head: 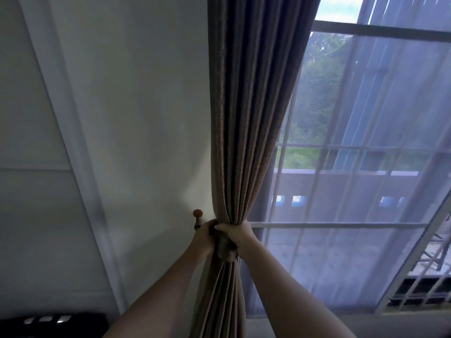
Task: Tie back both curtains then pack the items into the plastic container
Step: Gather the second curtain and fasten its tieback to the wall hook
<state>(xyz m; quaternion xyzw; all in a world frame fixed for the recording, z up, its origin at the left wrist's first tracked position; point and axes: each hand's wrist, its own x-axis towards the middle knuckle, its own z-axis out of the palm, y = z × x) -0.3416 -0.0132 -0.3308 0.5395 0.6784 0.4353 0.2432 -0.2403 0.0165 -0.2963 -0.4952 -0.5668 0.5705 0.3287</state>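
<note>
You held the brown curtain [246, 118] gathered into one bundle against the wall [146, 118], just right of the wooden knob [198, 213]. Your left hand [203, 236] had its fingers clenched round the bundle's left side, just beside the knob's stem. Your right hand [235, 234] clenched the same bundle from the right. A fabric tie-back [225, 251] wrapped the bundle directly beneath both hands. The sheer curtain [366, 191] hung behind, over the window.
</note>
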